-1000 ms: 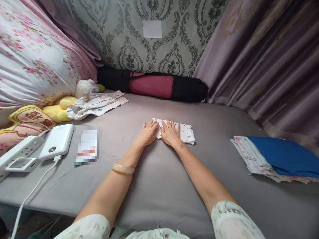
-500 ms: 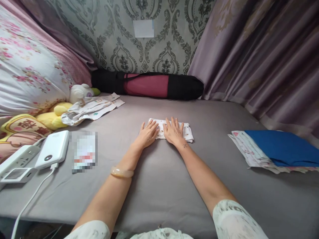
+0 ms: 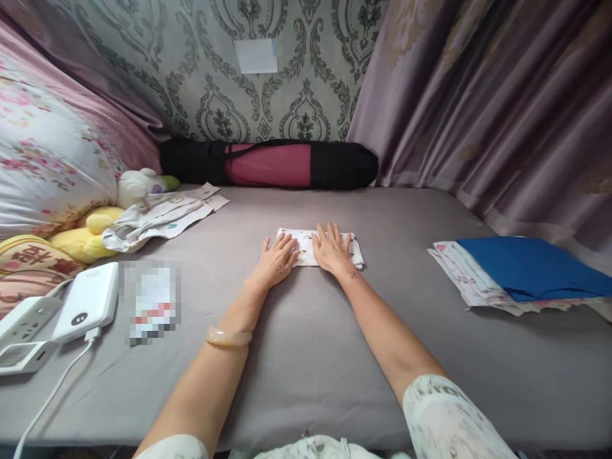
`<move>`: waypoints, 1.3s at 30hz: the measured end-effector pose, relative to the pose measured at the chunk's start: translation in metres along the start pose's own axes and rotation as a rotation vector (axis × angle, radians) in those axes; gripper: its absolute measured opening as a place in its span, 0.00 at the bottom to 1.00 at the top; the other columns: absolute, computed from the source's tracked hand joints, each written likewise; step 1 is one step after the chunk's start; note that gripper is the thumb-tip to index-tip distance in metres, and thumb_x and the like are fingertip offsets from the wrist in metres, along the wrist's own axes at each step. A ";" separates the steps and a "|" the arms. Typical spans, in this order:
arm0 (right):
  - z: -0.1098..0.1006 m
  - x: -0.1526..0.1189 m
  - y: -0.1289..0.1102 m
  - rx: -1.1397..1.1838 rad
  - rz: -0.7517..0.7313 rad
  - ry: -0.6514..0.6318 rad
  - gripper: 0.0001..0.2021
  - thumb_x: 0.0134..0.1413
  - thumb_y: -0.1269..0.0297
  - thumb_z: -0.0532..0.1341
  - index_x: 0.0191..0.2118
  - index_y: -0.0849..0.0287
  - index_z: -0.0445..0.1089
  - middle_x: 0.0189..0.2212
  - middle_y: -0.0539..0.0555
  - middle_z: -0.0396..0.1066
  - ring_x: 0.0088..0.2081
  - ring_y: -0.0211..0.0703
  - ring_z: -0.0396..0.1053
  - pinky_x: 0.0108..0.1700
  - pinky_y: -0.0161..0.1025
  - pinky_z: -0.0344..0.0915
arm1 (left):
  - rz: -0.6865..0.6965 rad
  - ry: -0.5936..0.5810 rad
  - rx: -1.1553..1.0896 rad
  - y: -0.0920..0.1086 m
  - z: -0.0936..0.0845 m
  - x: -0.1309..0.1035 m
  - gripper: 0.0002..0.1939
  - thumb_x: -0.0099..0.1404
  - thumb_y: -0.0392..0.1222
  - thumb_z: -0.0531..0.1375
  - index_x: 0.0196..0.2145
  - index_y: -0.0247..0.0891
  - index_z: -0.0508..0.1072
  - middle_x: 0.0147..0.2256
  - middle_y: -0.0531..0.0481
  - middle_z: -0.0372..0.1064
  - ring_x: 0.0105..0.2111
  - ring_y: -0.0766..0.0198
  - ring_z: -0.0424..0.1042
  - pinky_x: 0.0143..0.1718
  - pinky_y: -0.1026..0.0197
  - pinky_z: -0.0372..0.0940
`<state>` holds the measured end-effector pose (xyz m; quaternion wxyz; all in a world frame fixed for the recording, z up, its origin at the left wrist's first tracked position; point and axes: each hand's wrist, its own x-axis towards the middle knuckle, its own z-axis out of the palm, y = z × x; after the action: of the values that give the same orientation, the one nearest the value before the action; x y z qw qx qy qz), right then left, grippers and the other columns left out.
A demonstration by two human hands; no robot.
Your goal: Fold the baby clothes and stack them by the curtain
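A small folded white cloth [image 3: 306, 254] with a sparse print lies flat on the grey sheet [image 3: 306, 357], in the middle of the view. My left hand [image 3: 279, 258] rests on its left end, fingers spread and pointing away from me. Just right of the cloth's middle, my right hand [image 3: 331, 250] lies palm down with its fingers apart. A strip of the cloth shows between the two hands, and its right end sticks out past my right hand. Neither hand grips anything.
Right: a stack of folded cloths [image 3: 461, 275] under a blue cloth [image 3: 530, 268]. Left: a crumpled printed cloth [image 3: 162, 220], yellow plush [image 3: 83, 242], white power bank [image 3: 88, 303] with cable, power strip [image 3: 29, 322], and a blurred packet [image 3: 153, 303]. Back: a black and red long bag [image 3: 268, 166].
The camera view has turned slightly to the right, so the surroundings sit further left. Both hands are still flat on the cloth, with little visible shift.
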<state>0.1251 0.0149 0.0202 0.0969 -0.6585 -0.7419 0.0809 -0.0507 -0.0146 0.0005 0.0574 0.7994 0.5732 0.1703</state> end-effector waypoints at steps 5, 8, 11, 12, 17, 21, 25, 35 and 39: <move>0.004 0.002 0.010 -0.058 0.061 -0.028 0.30 0.69 0.53 0.35 0.69 0.59 0.49 0.69 0.64 0.45 0.69 0.57 0.39 0.65 0.64 0.30 | -0.012 -0.033 -0.004 0.001 0.000 -0.001 0.23 0.73 0.49 0.45 0.61 0.43 0.62 0.65 0.42 0.55 0.67 0.51 0.49 0.65 0.36 0.39; 0.008 0.003 0.011 -0.070 0.065 -0.019 0.29 0.69 0.53 0.36 0.69 0.59 0.50 0.69 0.63 0.46 0.69 0.58 0.40 0.65 0.65 0.31 | -0.016 -0.042 -0.002 0.000 0.001 -0.001 0.23 0.73 0.49 0.45 0.61 0.45 0.62 0.65 0.43 0.55 0.67 0.52 0.49 0.65 0.36 0.39; 0.007 0.003 0.011 -0.062 0.059 -0.022 0.29 0.69 0.53 0.36 0.69 0.59 0.51 0.69 0.63 0.47 0.69 0.58 0.41 0.65 0.65 0.31 | -0.016 -0.049 0.005 0.000 0.001 -0.001 0.23 0.73 0.49 0.45 0.61 0.44 0.62 0.65 0.43 0.55 0.67 0.51 0.49 0.65 0.35 0.40; 0.006 0.003 0.011 -0.054 0.063 -0.026 0.29 0.69 0.53 0.36 0.69 0.59 0.51 0.69 0.64 0.47 0.69 0.58 0.40 0.65 0.65 0.31 | -0.015 -0.051 0.008 -0.001 0.001 -0.001 0.23 0.73 0.49 0.45 0.61 0.44 0.63 0.65 0.42 0.55 0.67 0.51 0.49 0.65 0.35 0.40; -0.002 0.005 0.022 -0.045 0.152 0.038 0.29 0.69 0.55 0.37 0.69 0.61 0.49 0.70 0.65 0.42 0.70 0.57 0.35 0.65 0.65 0.30 | -0.016 -0.060 0.007 -0.001 0.001 -0.001 0.23 0.73 0.49 0.45 0.61 0.45 0.62 0.65 0.43 0.55 0.67 0.51 0.49 0.65 0.35 0.40; 0.000 0.008 0.030 -0.052 0.206 -0.018 0.30 0.69 0.54 0.37 0.68 0.63 0.51 0.69 0.66 0.43 0.70 0.58 0.34 0.65 0.66 0.32 | -0.019 -0.070 0.005 -0.001 0.001 -0.001 0.23 0.73 0.49 0.45 0.61 0.44 0.62 0.66 0.43 0.54 0.67 0.51 0.48 0.65 0.35 0.41; 0.001 0.009 0.031 -0.053 0.203 -0.042 0.30 0.69 0.54 0.37 0.68 0.63 0.52 0.69 0.65 0.45 0.70 0.59 0.34 0.64 0.66 0.36 | -0.023 -0.078 -0.013 -0.002 0.001 0.000 0.23 0.73 0.49 0.45 0.61 0.44 0.63 0.66 0.43 0.54 0.67 0.50 0.48 0.64 0.34 0.41; 0.001 0.010 0.033 -0.017 0.209 -0.023 0.28 0.68 0.53 0.41 0.67 0.61 0.53 0.69 0.63 0.47 0.70 0.58 0.36 0.65 0.63 0.40 | -0.067 -0.050 -0.100 -0.002 -0.001 0.003 0.22 0.73 0.49 0.44 0.58 0.43 0.66 0.63 0.45 0.59 0.66 0.54 0.51 0.64 0.43 0.46; -0.005 0.010 0.046 0.080 0.227 0.044 0.28 0.66 0.59 0.48 0.67 0.66 0.52 0.67 0.66 0.51 0.66 0.55 0.50 0.64 0.49 0.50 | -0.036 0.056 -0.169 -0.004 -0.002 0.007 0.18 0.71 0.44 0.48 0.50 0.42 0.73 0.56 0.45 0.68 0.59 0.57 0.63 0.59 0.52 0.56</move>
<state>0.1690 0.0299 0.0139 0.1294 -0.7355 -0.6564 0.1063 -0.0530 -0.0066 0.0028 0.1116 0.7764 0.5723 0.2393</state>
